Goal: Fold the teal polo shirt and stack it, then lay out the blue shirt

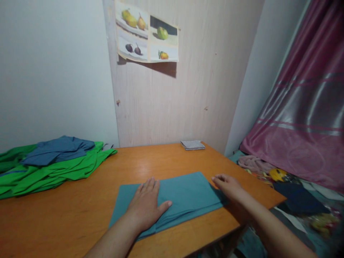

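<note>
A folded teal cloth (185, 193) lies flat on the wooden table in front of me, with several layered edges showing along its near side. On its left part my left hand (146, 206) rests palm down, open, the thumb stretched out to the right. At the cloth's right end is my right hand (227, 184), its fingers loosely curled and slightly apart. Nothing shows between those fingers. Whether the underside of this hand touches the cloth is hidden.
Crumpled green fabric (77, 170) with a blue-grey garment (59, 148) on top lies at the left of the table (153, 161). A small checked folded item (192, 145) sits at the far edge. Beyond the right edge are a pink curtain (303, 150) and cluttered items.
</note>
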{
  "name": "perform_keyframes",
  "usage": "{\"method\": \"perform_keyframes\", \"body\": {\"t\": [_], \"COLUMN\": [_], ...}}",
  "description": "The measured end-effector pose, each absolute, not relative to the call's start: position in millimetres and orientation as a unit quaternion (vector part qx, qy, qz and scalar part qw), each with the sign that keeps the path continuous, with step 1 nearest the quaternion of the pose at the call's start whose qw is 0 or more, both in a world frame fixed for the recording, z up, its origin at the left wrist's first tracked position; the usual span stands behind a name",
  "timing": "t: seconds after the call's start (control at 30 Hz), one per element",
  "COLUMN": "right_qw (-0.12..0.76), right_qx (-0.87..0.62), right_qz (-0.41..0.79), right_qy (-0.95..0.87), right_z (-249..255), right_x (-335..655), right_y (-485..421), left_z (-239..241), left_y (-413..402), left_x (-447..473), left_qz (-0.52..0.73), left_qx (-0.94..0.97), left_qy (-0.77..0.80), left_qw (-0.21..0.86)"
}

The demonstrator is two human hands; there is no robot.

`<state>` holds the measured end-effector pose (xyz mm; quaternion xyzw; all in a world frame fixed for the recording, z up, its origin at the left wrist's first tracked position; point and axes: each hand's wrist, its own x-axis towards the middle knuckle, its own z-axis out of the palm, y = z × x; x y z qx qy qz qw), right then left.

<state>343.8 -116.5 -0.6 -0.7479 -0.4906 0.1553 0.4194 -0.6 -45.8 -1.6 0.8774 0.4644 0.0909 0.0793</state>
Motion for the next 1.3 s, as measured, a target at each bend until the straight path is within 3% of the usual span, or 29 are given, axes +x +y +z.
{"method": "perform_keyframes", "body": {"t": [0.13, 0.37, 0.8, 1.0, 1.3], "right_qw": [0.280, 0.227, 0.291, 0.388, 0.395], "right_qx": [-0.805, -0.822, -0.736, -0.582, -0.536], "right_qz": [0.107, 0.208, 0.405, 0.554, 0.571], "right_qy": [-0.512, -0.480, -0.458, -0.451, -0.480], "right_z": [-5, 4, 35, 68, 62], "right_x": [350, 340, 316, 282, 199], "right_y": [-108, -94, -91, -93, -93], "left_z": [-2, 1, 3, 6, 8], "left_y": [-46, -49, -53, -56, -56], "left_x": [-1, 0, 0, -2, -3], "left_qz": [0.095, 0.098, 0.107, 0.117, 0.112], "left_qx": [0.877, 0.876, 0.872, 0.877, 0.876], "left_qy": [0.463, 0.465, 0.465, 0.449, 0.446], "left_qw": [0.080, 0.087, 0.111, 0.128, 0.147]}}
